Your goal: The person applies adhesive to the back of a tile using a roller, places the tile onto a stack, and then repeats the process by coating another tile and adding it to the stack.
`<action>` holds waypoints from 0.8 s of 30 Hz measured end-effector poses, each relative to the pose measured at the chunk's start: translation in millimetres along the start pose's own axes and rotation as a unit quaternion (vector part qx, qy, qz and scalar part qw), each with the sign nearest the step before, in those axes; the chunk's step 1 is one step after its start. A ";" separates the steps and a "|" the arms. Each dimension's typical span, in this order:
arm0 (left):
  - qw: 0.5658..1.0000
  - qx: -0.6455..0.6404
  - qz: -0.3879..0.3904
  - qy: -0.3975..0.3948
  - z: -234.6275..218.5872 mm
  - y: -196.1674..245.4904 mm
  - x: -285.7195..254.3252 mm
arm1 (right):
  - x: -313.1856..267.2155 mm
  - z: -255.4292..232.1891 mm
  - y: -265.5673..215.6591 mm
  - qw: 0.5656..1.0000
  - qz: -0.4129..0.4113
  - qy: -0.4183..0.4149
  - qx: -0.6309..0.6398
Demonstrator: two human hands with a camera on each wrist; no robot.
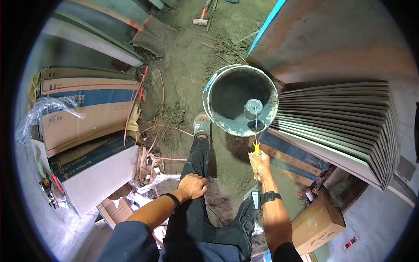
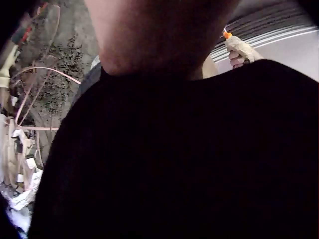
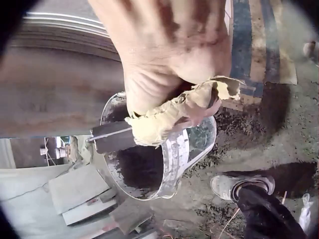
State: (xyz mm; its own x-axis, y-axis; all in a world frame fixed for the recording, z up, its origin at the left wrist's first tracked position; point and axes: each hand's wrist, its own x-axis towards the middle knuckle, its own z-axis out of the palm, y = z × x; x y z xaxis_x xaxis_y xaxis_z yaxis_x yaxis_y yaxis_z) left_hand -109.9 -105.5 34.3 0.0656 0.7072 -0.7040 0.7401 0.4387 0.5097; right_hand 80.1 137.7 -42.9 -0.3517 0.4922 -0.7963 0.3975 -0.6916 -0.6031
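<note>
Mixing tool (image 1: 255,126): thin metal shaft with a round paddle head, standing in the bucket (image 1: 240,99), its yellow-and-orange handle wrapped in a tan rag (image 1: 254,162); held at that wrapped handle by the right hand (image 1: 261,165), fingers and thumb curled tight round rag and handle; the same grip shows in the right wrist view (image 3: 172,82), the rag (image 3: 174,112) bunched under the fingers and the dark shaft (image 3: 112,137) running out over the bucket (image 3: 167,164).
Left hand (image 1: 192,186): resting on the person's left knee, dark trousers; fingers bent loosely over the cloth, holding nothing; wristband on the forearm; the left wrist view is mostly filled by dark cloth and the hand's underside.
Cardboard box (image 1: 317,223): on the floor just right of the right forearm.
Shoe (image 1: 202,124): grey, planted on the dirt floor beside the bucket's left rim.
Bucket: round metal, wet grey mortar round the inner wall, dark inside, paddle head near its middle.
Tile stack (image 1: 345,124): grey tiles leaning on edge, just right of the bucket.
Tile cartons (image 1: 85,111): stacked to the left; pink cord (image 1: 159,131) loose on the dirt between them and the bucket.
Hammer (image 1: 201,18): lying far off on the dirt.
</note>
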 end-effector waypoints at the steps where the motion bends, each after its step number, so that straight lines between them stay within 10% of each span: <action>1: 1.000 -0.009 0.006 0.012 1.8 2.8 -0.4 | -3.7 -2.8 1.8 1.000 -0.011 0.007 0.012; 24: 0.999 0.015 -0.007 -0.036 -0.1 9.7 4.9 | -11.7 4.0 1.8 0.999 0.020 -0.006 0.050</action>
State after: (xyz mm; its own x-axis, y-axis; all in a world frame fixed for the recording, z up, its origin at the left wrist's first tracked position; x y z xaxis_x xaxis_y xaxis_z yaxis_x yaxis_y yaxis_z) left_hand -102.4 -97.7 35.8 0.1026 0.6587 -0.7454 0.7603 0.4313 0.4857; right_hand 81.5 128.6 -34.4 -0.3480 0.4578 -0.8181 0.3252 -0.7595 -0.5634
